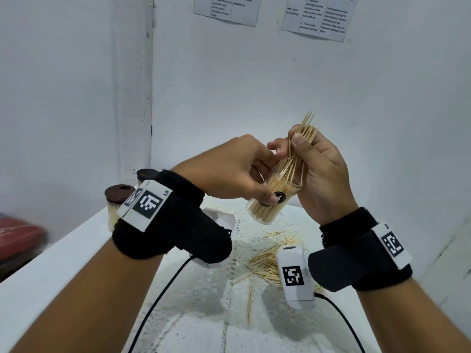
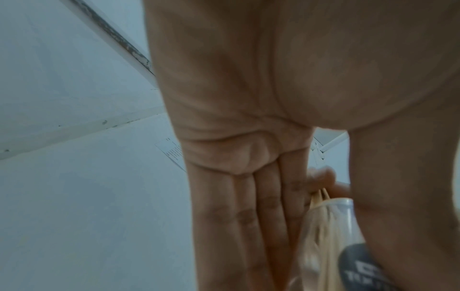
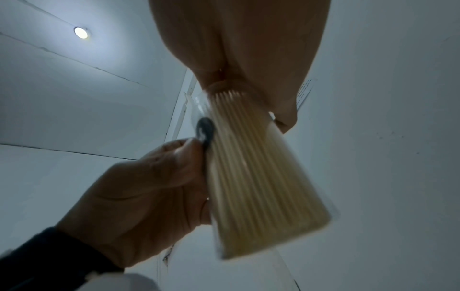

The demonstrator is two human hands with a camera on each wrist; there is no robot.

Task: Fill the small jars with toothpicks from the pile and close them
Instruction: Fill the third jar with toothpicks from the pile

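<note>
head | left hand holds jar | right hand pinches toothpicks

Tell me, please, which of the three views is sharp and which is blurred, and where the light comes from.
Head view: mostly sharp, evenly lit; the bundle of toothpicks in the right hand is crisp, and straight edges bend near the frame border. Left wrist view: soft, the clear jar smeared. Right wrist view: jar motion-blurred, left hand in shadow, a round ceiling lamp glares at upper left.
</note>
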